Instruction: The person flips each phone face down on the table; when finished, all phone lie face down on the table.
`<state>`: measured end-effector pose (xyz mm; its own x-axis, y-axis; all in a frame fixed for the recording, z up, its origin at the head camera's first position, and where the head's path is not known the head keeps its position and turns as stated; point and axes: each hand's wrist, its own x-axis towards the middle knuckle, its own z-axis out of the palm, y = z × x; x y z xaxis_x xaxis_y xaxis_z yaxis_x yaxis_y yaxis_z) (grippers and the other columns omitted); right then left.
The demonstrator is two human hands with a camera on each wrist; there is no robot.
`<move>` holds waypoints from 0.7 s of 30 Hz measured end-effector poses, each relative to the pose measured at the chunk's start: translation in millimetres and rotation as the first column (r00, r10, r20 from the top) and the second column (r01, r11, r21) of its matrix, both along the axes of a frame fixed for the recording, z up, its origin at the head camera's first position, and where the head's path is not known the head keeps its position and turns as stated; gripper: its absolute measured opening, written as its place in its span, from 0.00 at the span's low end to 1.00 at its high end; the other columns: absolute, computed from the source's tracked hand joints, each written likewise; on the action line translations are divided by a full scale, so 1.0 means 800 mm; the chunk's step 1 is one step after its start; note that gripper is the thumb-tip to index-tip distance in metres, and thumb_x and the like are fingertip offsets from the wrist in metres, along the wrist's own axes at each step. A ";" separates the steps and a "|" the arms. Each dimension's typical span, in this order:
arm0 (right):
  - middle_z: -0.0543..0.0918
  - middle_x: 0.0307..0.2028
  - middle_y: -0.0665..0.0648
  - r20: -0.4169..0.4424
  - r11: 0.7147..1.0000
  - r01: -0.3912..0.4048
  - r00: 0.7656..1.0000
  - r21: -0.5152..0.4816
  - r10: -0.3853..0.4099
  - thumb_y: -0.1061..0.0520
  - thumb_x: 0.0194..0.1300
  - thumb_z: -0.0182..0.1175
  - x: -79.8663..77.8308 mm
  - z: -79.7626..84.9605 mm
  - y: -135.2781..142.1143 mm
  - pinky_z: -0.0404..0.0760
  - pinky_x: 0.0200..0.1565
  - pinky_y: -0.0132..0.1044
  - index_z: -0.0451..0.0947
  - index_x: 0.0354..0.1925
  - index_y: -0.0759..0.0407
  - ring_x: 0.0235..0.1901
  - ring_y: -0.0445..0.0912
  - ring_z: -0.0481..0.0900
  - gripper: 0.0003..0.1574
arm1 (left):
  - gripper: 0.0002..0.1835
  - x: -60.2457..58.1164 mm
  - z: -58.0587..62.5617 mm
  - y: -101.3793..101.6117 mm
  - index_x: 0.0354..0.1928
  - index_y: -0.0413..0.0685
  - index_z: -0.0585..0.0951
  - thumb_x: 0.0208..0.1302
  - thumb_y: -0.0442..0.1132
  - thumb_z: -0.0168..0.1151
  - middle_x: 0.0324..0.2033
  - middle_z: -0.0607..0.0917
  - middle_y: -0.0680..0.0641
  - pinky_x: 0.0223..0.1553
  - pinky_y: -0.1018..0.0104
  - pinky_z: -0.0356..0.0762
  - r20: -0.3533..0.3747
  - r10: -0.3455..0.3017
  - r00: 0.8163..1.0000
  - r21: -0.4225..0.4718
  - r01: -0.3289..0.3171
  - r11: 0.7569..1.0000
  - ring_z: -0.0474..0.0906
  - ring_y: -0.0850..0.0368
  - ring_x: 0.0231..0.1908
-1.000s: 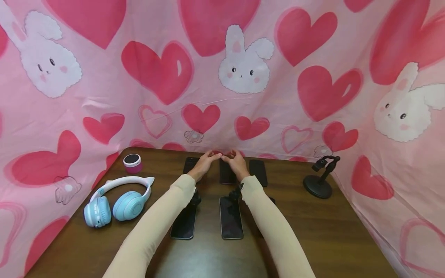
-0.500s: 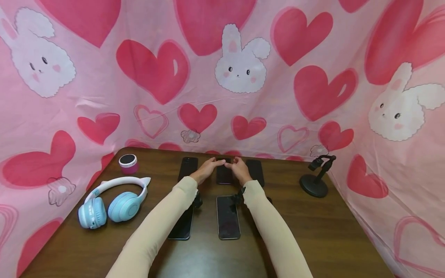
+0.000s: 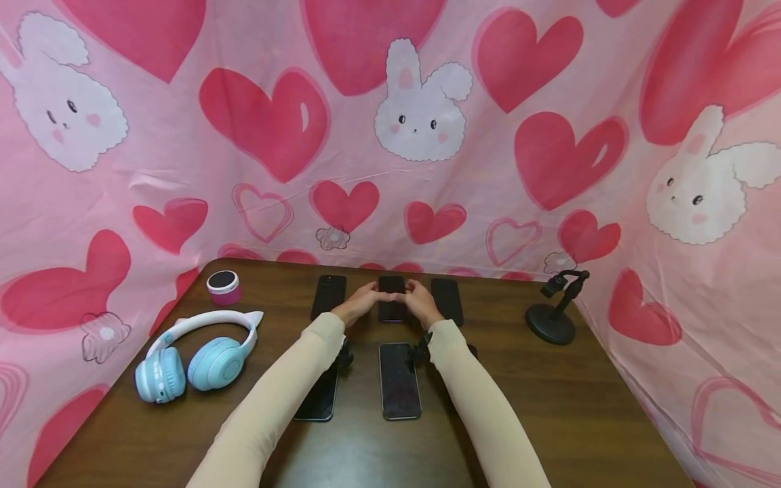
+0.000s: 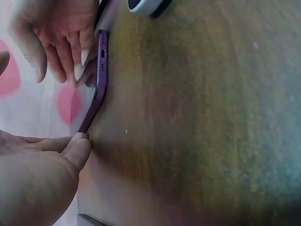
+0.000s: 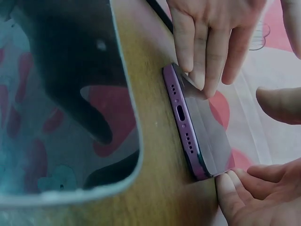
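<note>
**Purple-edged phone flat on worktop, a hand at each long side**

The left fingers point(image 4: 81, 148) are extended with their tips touching the left long side of the purple-edged phone point(image 3: 392, 311); they are not wrapped round it. The right fingers point(image 5: 231, 186) meet the opposite long side in the same way, lightly bent at the tips. The thumbs of the left hand point(image 3: 363, 302) and right hand point(image 3: 422, 302) point towards each other above the screen, tips close together. The phone lies screen up, its port end facing the person, and the screen mirrors fingers and backdrop.

Just left of the purple-edged phone lies a back-row left phone point(image 3: 329, 295), camera side up; just right of it, a back-row right phone point(image 3: 448, 302). Directly on its near side is a pale-rimmed phone point(image 3: 400, 388), and near-left of it a front-left phone point(image 3: 318, 398), partly covered by the left sleeve point(image 3: 268, 400).

Well left of the purple-edged phone are a pink-and-white speaker point(image 3: 224, 287) and, nearer the person, blue-and-white headphones point(image 3: 222, 362). Well to its right is a black stand point(image 3: 552, 323). All items are on the brown worktop point(image 3: 549, 413); beyond the phone hangs a pink cloth point(image 3: 360, 159) with hearts and rabbits.
</note>
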<state>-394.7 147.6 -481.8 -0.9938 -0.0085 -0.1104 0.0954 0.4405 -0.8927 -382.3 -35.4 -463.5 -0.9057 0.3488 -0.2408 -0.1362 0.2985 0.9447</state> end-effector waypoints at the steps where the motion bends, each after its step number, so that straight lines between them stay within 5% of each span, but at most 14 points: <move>1: 0.69 0.74 0.64 -0.003 1.000 -0.006 1.000 -0.001 0.006 0.49 0.64 0.65 0.000 -0.001 0.000 0.67 0.73 0.54 0.59 0.76 0.61 0.73 0.58 0.67 0.48 | 0.54 0.001 0.000 0.000 0.81 0.42 0.47 0.63 0.59 0.64 0.81 0.49 0.41 0.80 0.40 0.44 0.000 0.000 1.000 0.001 0.000 1.000 0.44 0.41 0.81; 12: 0.61 0.78 0.62 0.038 0.996 -0.064 0.997 -0.068 0.066 0.50 0.67 0.64 0.003 -0.005 0.003 0.62 0.76 0.55 0.53 0.79 0.59 0.77 0.58 0.61 0.50 | 0.44 -0.003 -0.005 0.004 0.76 0.43 0.62 0.64 0.54 0.64 0.77 0.63 0.40 0.78 0.37 0.50 -0.023 0.003 1.000 0.011 -0.003 1.000 0.55 0.39 0.78; 21: 0.61 0.78 0.63 0.027 0.996 -0.071 0.997 -0.060 0.072 0.49 0.66 0.65 0.001 -0.007 0.003 0.62 0.76 0.56 0.53 0.79 0.60 0.77 0.59 0.60 0.52 | 0.49 -0.004 -0.003 0.002 0.80 0.41 0.52 0.65 0.54 0.62 0.79 0.56 0.39 0.78 0.37 0.48 -0.005 0.014 1.000 -0.014 -0.014 1.000 0.51 0.39 0.79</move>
